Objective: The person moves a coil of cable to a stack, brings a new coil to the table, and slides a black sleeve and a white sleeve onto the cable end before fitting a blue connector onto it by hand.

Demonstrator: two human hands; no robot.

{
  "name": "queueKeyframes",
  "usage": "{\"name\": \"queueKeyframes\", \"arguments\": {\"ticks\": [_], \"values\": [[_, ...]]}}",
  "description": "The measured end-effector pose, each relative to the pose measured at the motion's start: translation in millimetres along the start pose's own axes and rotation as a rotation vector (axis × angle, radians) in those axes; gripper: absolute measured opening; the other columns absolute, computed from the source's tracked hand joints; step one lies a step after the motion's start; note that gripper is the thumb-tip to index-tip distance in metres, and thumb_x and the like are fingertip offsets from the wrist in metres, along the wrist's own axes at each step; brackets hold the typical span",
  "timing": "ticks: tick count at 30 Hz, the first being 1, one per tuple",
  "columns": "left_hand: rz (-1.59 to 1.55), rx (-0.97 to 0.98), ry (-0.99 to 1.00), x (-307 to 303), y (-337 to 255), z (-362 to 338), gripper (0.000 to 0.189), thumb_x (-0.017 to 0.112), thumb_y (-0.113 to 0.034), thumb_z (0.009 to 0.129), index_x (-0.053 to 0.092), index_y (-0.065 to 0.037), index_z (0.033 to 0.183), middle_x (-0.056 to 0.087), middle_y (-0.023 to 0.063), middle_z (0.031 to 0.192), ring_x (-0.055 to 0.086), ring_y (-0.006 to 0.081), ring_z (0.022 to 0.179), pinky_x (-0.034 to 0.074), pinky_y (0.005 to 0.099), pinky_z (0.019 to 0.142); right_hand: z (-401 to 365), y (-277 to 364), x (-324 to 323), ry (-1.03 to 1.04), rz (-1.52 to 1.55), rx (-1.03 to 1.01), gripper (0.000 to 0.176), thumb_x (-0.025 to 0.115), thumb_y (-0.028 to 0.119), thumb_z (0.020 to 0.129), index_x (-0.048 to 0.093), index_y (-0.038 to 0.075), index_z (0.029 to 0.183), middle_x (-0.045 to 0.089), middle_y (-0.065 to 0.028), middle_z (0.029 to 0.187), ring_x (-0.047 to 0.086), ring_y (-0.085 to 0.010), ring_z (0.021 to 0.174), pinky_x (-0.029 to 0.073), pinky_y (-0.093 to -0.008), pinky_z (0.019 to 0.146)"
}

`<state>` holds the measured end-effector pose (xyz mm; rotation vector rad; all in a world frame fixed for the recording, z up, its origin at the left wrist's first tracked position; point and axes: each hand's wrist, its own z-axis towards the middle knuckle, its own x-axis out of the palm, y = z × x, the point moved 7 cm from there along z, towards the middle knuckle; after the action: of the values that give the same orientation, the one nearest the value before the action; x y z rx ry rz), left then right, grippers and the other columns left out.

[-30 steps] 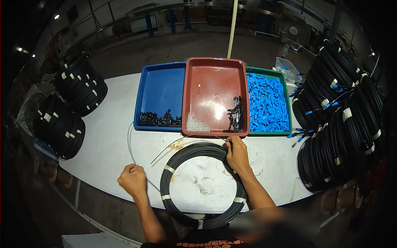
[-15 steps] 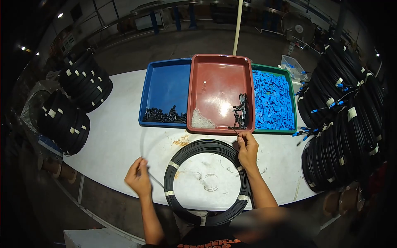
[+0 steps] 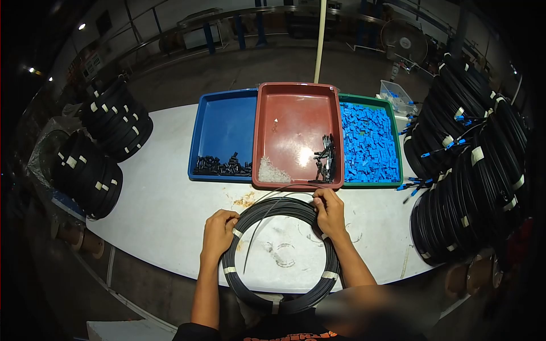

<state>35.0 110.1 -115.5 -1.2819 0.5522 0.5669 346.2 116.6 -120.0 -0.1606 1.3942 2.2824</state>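
A coil of black cable (image 3: 232, 284), bound with several pieces of pale tape, lies at the table's front edge. My left hand (image 3: 219, 234) grips its upper left side with curled fingers. At the upper right of the coil, my right hand (image 3: 331, 213) has its fingers closed around the black cable. A loose cable length (image 3: 254, 232) arcs out from near my right fingers, crosses above the ring, and its free end hangs inside the loop. The fingertips of both hands are partly hidden against the coil.
Behind the coil stand a blue tray (image 3: 227, 94) with black parts, a red tray (image 3: 298, 88) with clear bits and black pieces, and a green tray (image 3: 392, 105) full of blue connectors. Cable coils are stacked left (image 3: 91, 176) and right (image 3: 455, 216). A clear box (image 3: 396, 94) sits behind.
My left hand has moved right, from beside the coil onto its upper left side. The loose cable now loops over the coil's top. My right hand has shifted slightly left and down.
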Motion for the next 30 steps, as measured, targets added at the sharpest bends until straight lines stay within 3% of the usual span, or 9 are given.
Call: {"name": "queueKeyframes", "arguments": {"ticks": [3, 6, 8, 11, 12, 19, 21, 26, 30], "values": [[0.022, -0.073, 0.000, 8.7, -9.3, -8.0, 0.022, 0.071, -0.012, 0.089, 0.073, 0.000, 0.106, 0.070, 0.0204, 0.104, 0.069, 0.0369, 0.093, 0.054, 0.0409, 0.082, 0.5, -5.3, -2.7, -0.048, 0.006, 0.030, 0.005, 0.056, -0.003, 0.096, 0.059, -0.002, 0.092, 0.059, -0.0116, 0.083, 0.058, -0.0197, 0.063, 0.046, -0.0325, 0.059], [0.286, 0.000, 0.143, 22.2, -34.3, -17.8, 0.050, 0.075, -0.017, 0.086, 0.061, -0.003, 0.132, 0.056, 0.0170, 0.136, 0.061, 0.0365, 0.112, 0.049, 0.0440, 0.093, 0.2, -9.8, -2.9, -0.075, -0.017, -0.016, 0.006, 0.055, -0.002, 0.097, 0.059, -0.002, 0.092, 0.060, -0.0116, 0.082, 0.058, -0.0195, 0.062, 0.046, -0.0327, 0.058], [0.300, 0.033, 0.111, 29.3, -27.7, -19.1, 0.051, 0.075, -0.015, 0.087, 0.059, -0.004, 0.134, 0.056, 0.0158, 0.137, 0.059, 0.0362, 0.115, 0.048, 0.0443, 0.095, -0.7, -19.9, -3.1, -0.095, 0.032, 0.086, 0.006, 0.056, 0.002, 0.099, 0.060, -0.001, 0.096, 0.059, -0.0057, 0.075, 0.054, -0.0120, 0.061, 0.044, -0.0281, 0.057], [0.307, 0.098, 0.090, 37.0, -21.4, -20.4, 0.055, 0.072, -0.009, 0.087, 0.055, -0.006, 0.139, 0.056, 0.0135, 0.138, 0.054, 0.0353, 0.120, 0.044, 0.0454, 0.100, -2.3, -38.1, -2.4, -0.132, 0.048, 0.148, 0.007, 0.055, 0.002, 0.100, 0.060, -0.001, 0.097, 0.059, -0.0033, 0.074, 0.053, -0.0094, 0.062, 0.043, -0.0274, 0.057], [0.322, 0.113, 0.099, 38.7, -21.1, -20.6, 0.056, 0.071, -0.007, 0.087, 0.054, -0.006, 0.140, 0.055, 0.0136, 0.139, 0.054, 0.0354, 0.120, 0.044, 0.0458, 0.100, -1.1, -31.9, -5.4, -0.139, 0.039, 0.186, 0.007, 0.057, 0.003, 0.097, 0.061, -0.002, 0.097, 0.062, -0.0124, 0.077, 0.059, -0.0192, 0.063, 0.047, -0.0334, 0.060], [0.374, 0.119, 0.203, 40.9, -26.5, -15.0, 0.064, 0.066, 0.003, 0.085, 0.049, -0.007, 0.146, 0.052, 0.0134, 0.144, 0.052, 0.0355, 0.121, 0.044, 0.0444, 0.100, 0.4, -34.6, -2.0, -0.134, 0.105, 0.230, 0.008, 0.057, 0.003, 0.098, 0.062, -0.002, 0.101, 0.066, -0.0122, 0.078, 0.062, -0.0181, 0.065, 0.048, -0.0328, 0.061], [0.355, 0.149, 0.192, 41.5, -24.9, -15.0, 0.065, 0.066, 0.004, 0.084, 0.050, -0.007, 0.145, 0.052, 0.0133, 0.144, 0.052, 0.0359, 0.120, 0.044, 0.0441, 0.101, 1.7, -25.6, -3.4, -0.148, 0.087, 0.157, 0.011, 0.056, 0.003, 0.098, 0.063, -0.002, 0.105, 0.068, -0.0120, 0.079, 0.062, -0.0175, 0.066, 0.049, -0.0317, 0.062], [0.290, 0.227, 0.182, 41.2, -27.4, -10.6, 0.064, 0.067, 0.007, 0.079, 0.054, -0.005, 0.141, 0.056, 0.0140, 0.142, 0.054, 0.0371, 0.121, 0.044, 0.0434, 0.103, 2.6, -35.4, 6.0, -0.059, 0.174, 0.186, 0.011, 0.069, 0.002, 0.091, 0.065, -0.001, 0.101, 0.064, -0.0003, 0.072, 0.050, -0.0044, 0.062, 0.042, -0.0226, 0.060], [0.278, 0.351, 0.187, 54.5, -33.5, 1.2, 0.057, 0.067, 0.005, 0.082, 0.056, -0.004, 0.138, 0.059, 0.0165, 0.137, 0.053, 0.0370, 0.127, 0.042, 0.0447, 0.108, 14.9, -22.0, 4.8, 0.010, 0.111, 0.158, 0.011, 0.070, 0.003, 0.090, 0.064, 0.000, 0.099, 0.063, -0.0004, 0.071, 0.048, -0.0051, 0.061, 0.040, -0.0237, 0.057]]}}
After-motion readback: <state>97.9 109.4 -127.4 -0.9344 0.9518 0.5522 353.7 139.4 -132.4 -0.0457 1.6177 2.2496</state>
